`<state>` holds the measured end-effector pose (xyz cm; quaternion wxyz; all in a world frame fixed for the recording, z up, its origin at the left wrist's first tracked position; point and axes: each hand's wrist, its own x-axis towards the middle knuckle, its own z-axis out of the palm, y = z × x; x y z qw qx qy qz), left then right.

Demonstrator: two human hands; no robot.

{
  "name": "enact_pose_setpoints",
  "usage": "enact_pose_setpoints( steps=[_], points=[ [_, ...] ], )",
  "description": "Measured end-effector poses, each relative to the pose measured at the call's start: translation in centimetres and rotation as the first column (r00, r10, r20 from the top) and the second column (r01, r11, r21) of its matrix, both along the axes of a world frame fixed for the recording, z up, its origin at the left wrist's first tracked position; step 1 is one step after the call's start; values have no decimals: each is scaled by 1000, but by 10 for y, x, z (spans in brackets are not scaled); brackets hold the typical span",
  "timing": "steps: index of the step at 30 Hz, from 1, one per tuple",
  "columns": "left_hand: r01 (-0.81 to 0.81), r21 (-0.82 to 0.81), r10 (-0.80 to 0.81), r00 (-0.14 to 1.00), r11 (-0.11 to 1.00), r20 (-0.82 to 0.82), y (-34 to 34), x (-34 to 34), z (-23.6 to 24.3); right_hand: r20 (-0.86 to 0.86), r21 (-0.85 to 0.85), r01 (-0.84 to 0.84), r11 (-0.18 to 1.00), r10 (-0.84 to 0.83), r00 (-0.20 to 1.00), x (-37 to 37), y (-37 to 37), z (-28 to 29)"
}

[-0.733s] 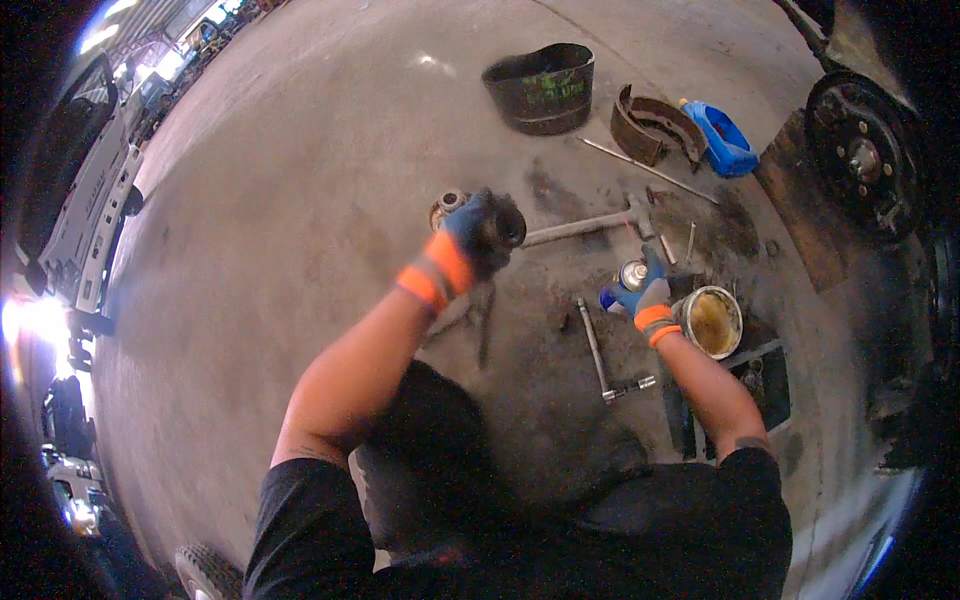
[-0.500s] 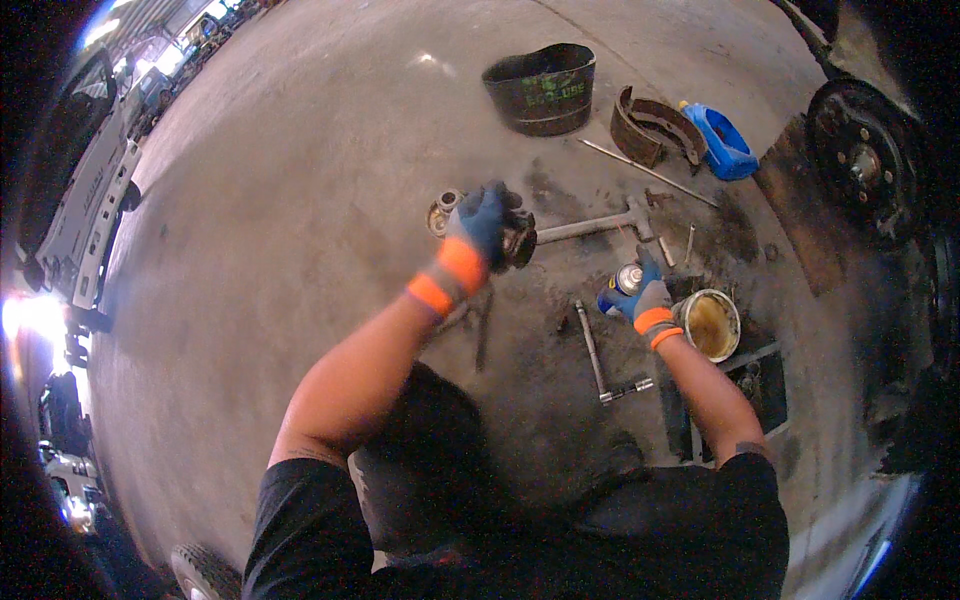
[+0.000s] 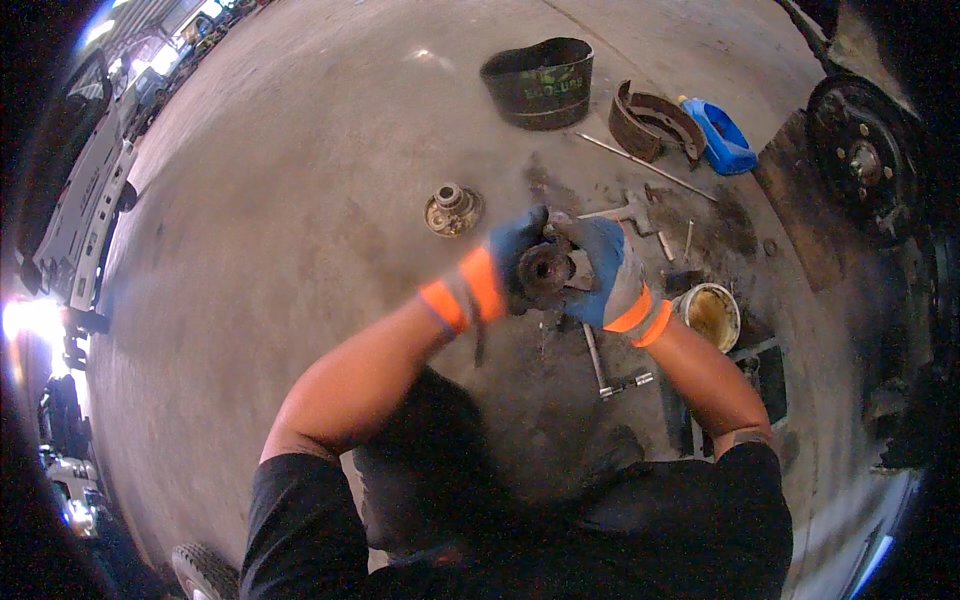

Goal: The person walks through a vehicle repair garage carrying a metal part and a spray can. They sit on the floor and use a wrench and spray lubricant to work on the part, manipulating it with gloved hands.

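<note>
Between my two gloved hands is a dark, greasy round metal part point(image 3: 546, 272) with a hole in its middle. My left hand point(image 3: 513, 255) is closed around its left side. My right hand point(image 3: 603, 270) grips its right side, fingers curled over the top. A small light-grey patch shows beside the right fingers; I cannot make out what it is. The spray can is not visible. Beyond the left hand, a flanged metal hub point(image 3: 453, 208) rests on the floor. Past the right hand lies a hammer point(image 3: 637, 212), its handle partly hidden by the hands.
A socket wrench point(image 3: 597, 362) and an open tub of yellowish grease point(image 3: 712, 316) are near my right forearm. Farther off are a black bucket point(image 3: 540, 90), curved brake shoes point(image 3: 650, 125), a blue jug point(image 3: 724, 138) and a long rod point(image 3: 648, 167). A wheel hub point(image 3: 862, 165) stands at right.
My left hand has brought the metal part right and nearer, uncovering the hub. My right hand has moved left from the spray can onto the part; the can has gone from sight.
</note>
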<state>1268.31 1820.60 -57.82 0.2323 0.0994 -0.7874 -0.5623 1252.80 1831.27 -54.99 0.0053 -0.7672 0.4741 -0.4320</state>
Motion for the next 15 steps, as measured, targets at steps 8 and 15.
enact_pose_setpoints(
  steps=[8, 15],
  points=[
    [-60, 195, 55, 998, 979, 30, 9, -6, -3, 495, 379, 27, 925, -227, 839, 18, 4, 1],
    [80, 792, -125, 992, 605, -5, 5, 3, 28, 693, 411, -88, 907, -248, 678, 11, -1, -5]
  ],
)
